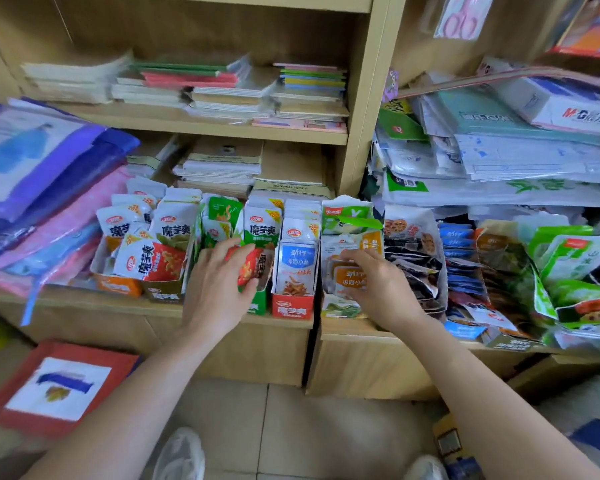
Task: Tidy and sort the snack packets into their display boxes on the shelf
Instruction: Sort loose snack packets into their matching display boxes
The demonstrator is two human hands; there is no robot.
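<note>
Both bare forearms reach up from below towards the wooden shelf (pixel 118 301). The left hand (pixel 219 282) is palm down, its grip closed round a glossy red packet (pixel 253 266): fingers over the top edge, thumb underneath. The packet sits tilted at the front of a green cardboard display box (pixel 258 304), just ahead of upright green-and-white packets (pixel 262 226) printed with 魔芋爽.

The right hand (pixel 378 289) bends in at the wrist, its grip pinching a shiny orange packet (pixel 349 277) in a white box with ragged torn edges (pixel 329 265) (its label is too blurred to read in full).

Between the two hands stands a red box (pixel 293 308), also marked 魔芋爽, holding a row of flat blue-and-white packets (pixel 297 268). To the left, white packets with red corners (pixel 153 261) lean in an orange box (pixel 118 285). Thin paper notebooks (pixel 222 88) lie stacked on the shelves above, and a white carton at upper right (pixel 575 112) reads M&G.
</note>
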